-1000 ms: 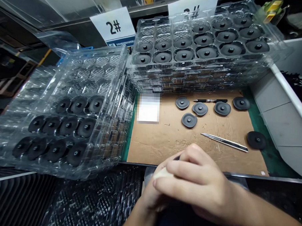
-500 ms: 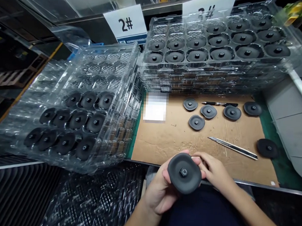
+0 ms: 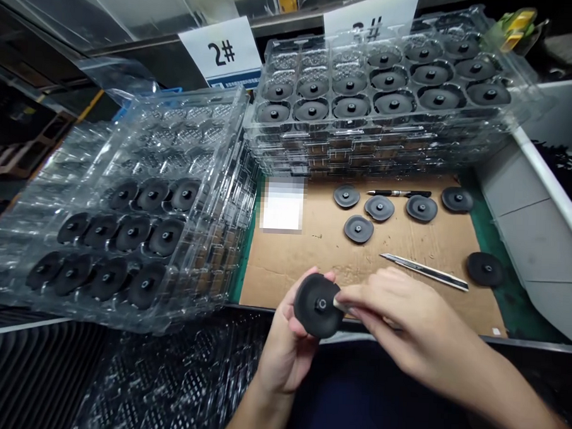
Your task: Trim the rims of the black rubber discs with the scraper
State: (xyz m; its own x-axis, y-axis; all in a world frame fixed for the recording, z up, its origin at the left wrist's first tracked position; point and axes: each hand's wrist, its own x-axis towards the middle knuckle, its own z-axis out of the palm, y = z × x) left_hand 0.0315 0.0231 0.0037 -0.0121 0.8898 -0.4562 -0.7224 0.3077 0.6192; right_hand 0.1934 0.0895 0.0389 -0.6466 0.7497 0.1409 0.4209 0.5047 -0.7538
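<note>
hands together at black disc [image 3: 317,304]: left hand [image 3: 284,350] cradles it from below, fingers steadying rim; right hand [image 3: 400,314] pinches pale pad [image 3: 341,303] against face, right beside hub [image 3: 320,304]. disc sits just above front edge of cardboard [image 3: 312,257].

A white card [image 3: 216,47] is showing a bold black "2#", with a blue strip [image 3: 233,84] of print too small to read along its foot; a second white card [image 3: 370,12] is showing "3#", partly hidden behind a stacked clear plastic tray [image 3: 318,124].
</note>
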